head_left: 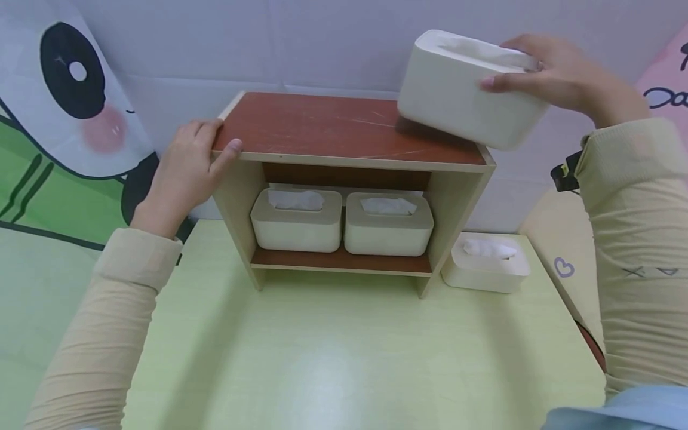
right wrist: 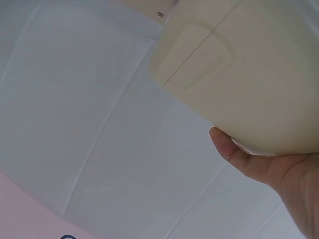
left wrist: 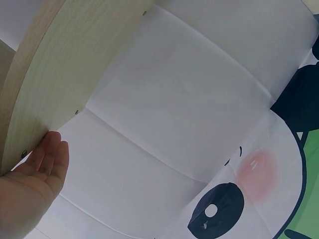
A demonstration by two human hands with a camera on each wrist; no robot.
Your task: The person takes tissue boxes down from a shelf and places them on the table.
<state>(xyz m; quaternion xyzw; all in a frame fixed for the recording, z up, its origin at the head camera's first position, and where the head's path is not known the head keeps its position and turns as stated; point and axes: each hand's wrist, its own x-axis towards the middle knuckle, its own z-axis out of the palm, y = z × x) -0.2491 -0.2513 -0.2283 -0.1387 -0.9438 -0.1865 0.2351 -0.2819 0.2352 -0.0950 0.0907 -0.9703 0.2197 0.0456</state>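
Note:
My right hand (head_left: 570,77) holds a white tissue box (head_left: 462,89) tilted over the right end of a small wooden shelf (head_left: 344,125). The thumb lies along the box's near side, and its underside (right wrist: 259,74) shows in the right wrist view. I cannot tell whether the box touches the shelf top. At the shelf's top left corner rests my left hand (head_left: 188,167), its thumb by the front edge and its fingers nearly straight against the side panel (left wrist: 60,74). Two more tissue boxes, one left (head_left: 295,230) and one right (head_left: 389,233), sit side by side inside.
Right of the shelf, another tissue box (head_left: 486,269) stands on the pale green table (head_left: 333,358). Behind is a light wall (head_left: 215,42), with a cartoon panel (head_left: 107,71) at left and a pink one (head_left: 669,101) at right.

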